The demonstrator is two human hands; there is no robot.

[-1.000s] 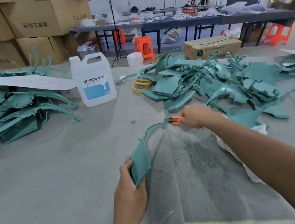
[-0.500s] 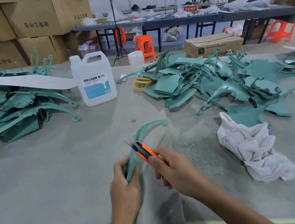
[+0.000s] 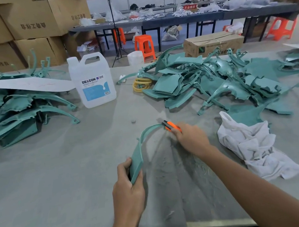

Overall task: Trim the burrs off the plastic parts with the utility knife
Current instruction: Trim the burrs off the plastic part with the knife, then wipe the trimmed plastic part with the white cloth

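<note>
Left hand (image 3: 128,189) fingers grasp the near end of the curved teal plastic part (image 3: 138,157); right hand (image 3: 191,139) fingers grasp the orange utility knife (image 3: 171,126) against its far end.

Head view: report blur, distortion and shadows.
Head view: the utility knife in the right hand is motion-smeared, the plastic part in the left hand sharp; head view: wide-angle bending bows the table edge and tilts the boxes; head view: soft shadows, no harsh glare.

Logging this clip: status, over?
Left hand grips curved green part. Right hand holds utility knife at its far end. White rag lies right, apart.
</note>
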